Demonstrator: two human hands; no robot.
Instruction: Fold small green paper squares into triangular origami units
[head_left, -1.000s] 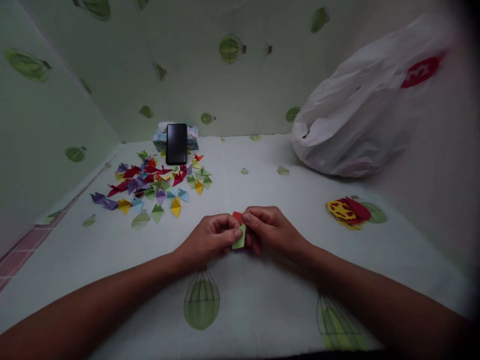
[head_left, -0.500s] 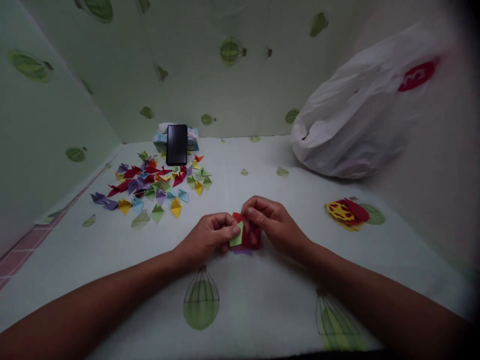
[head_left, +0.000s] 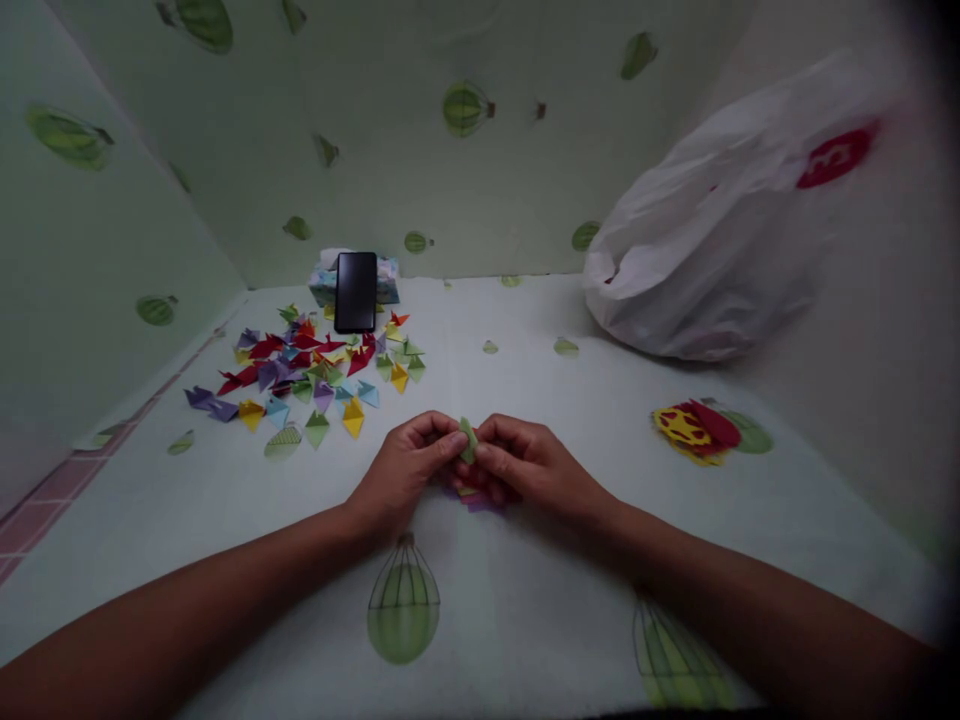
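Note:
A small folded piece of light green paper [head_left: 469, 441] is pinched between both hands near the middle of the view. My left hand [head_left: 411, 466] is closed on its left side, thumb on top. On its right side my right hand [head_left: 531, 462] grips it with thumb and fingers. Below the fingers, red, yellow and purple papers [head_left: 484, 503] lie on the white cloth, partly hidden by my hands.
Many folded paper pieces [head_left: 316, 428] in several colours are spread at the left. Behind them a black phone [head_left: 355, 292] leans on a tissue box [head_left: 388, 280]. Yellow and red cut-outs [head_left: 684, 427] lie at the right, before a white plastic bag [head_left: 697, 250].
The green paper has been raised a little and turned to look narrower. My right hand has moved lower and now holds its right side too.

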